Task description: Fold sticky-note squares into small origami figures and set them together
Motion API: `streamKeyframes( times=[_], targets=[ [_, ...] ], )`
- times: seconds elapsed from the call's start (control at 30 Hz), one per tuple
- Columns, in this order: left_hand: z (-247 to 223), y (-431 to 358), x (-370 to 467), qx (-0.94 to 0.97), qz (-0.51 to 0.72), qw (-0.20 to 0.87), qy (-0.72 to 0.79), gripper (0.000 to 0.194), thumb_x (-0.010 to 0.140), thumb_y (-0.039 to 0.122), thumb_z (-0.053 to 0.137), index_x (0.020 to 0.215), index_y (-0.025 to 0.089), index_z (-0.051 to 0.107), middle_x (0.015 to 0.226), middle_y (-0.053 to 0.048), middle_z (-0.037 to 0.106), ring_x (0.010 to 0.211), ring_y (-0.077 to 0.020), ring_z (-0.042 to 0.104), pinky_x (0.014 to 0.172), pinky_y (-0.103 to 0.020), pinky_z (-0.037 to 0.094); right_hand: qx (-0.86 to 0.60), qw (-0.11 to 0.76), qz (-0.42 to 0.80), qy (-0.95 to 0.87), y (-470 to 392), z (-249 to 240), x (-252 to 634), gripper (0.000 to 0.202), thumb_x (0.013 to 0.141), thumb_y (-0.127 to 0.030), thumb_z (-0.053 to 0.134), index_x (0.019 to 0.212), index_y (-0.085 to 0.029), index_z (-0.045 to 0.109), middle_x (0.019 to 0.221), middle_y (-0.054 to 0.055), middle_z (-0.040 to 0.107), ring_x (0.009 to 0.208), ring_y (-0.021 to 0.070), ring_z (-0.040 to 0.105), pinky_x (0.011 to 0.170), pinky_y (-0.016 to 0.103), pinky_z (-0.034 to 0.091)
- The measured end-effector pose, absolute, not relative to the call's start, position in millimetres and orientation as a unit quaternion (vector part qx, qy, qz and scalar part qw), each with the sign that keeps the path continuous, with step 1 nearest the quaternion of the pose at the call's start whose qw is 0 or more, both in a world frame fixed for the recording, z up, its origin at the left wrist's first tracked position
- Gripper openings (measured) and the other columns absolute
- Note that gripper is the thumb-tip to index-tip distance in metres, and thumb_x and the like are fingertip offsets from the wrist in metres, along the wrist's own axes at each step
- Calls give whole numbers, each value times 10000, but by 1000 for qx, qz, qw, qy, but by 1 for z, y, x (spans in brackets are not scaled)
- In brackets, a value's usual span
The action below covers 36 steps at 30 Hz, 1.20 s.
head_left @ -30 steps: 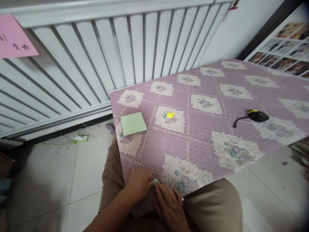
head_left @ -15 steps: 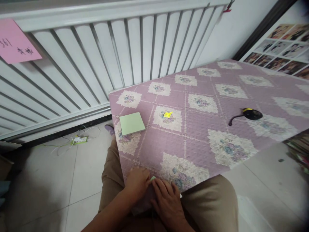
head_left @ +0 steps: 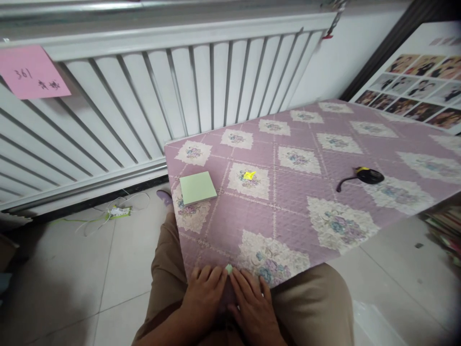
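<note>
Both of my hands are at the near edge of the table, with a small piece of light green paper [head_left: 229,269] between their fingertips. My left hand [head_left: 205,294] has its fingers bent together at the paper's left side. From the right, my right hand [head_left: 253,299] pinches the paper, its fingers lying close together. Most of the paper is hidden by the fingers. Farther up on the table lies a light green pad of square notes [head_left: 198,188]. To its right rests a small folded yellow paper piece [head_left: 249,176].
The table [head_left: 223,218] has a purple floral cover. A black and yellow object with a curved stem [head_left: 369,176] lies at the right. Behind stands a white radiator [head_left: 201,91] with a pink note [head_left: 34,73]. A power strip [head_left: 118,212] is on the floor.
My left hand has turned, its fingers now pointing more forward beside the green paper. My right hand stays nearly in place. The view has tilted slightly upward.
</note>
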State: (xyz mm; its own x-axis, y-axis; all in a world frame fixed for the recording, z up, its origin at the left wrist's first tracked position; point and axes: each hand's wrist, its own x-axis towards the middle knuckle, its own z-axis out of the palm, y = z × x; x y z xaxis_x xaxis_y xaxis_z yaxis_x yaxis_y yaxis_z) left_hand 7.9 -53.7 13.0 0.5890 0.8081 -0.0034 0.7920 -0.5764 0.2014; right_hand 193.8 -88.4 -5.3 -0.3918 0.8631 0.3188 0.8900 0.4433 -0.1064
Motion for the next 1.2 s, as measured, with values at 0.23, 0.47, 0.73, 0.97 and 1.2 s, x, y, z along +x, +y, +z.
streamKeyframes(
  times=[0.23,0.47,0.73,0.97,1.2],
  targets=[
    [24,-49,12,872,29,135,469,379,927,300,495,1304,263,501,1210,-73,589,1026,-243,527,893,-406,373,-538,180,5,-824,-83,-3,198,470,798,-205,547,1259,-289,522,1239,-2,627,1107,249,534,981,446,250],
    [35,-32,21,808,117,224,532,177,877,172,541,917,269,683,951,-11,652,896,-196,569,811,-348,374,-637,253,146,-714,-54,10,195,119,889,-267,493,862,-241,606,834,23,673,812,213,615,733,350,430],
    [28,-37,16,808,176,236,510,102,858,191,566,790,216,638,883,-7,646,880,-201,556,828,-361,353,-597,245,171,-744,-56,12,201,72,847,-219,573,821,-269,617,864,-6,636,851,192,580,762,329,410],
    [26,-38,14,805,172,247,512,58,833,195,581,862,218,625,917,-13,645,906,-205,547,832,-359,345,-591,236,141,-758,-61,7,199,106,810,-181,616,833,-282,640,925,-8,635,887,182,559,781,320,382],
    [27,-30,15,833,119,232,487,129,862,189,555,889,254,663,908,-4,635,887,-190,549,807,-349,328,-568,256,116,-774,-63,5,199,98,858,-203,569,782,-249,610,815,-3,621,798,167,561,755,307,374]
  ],
)
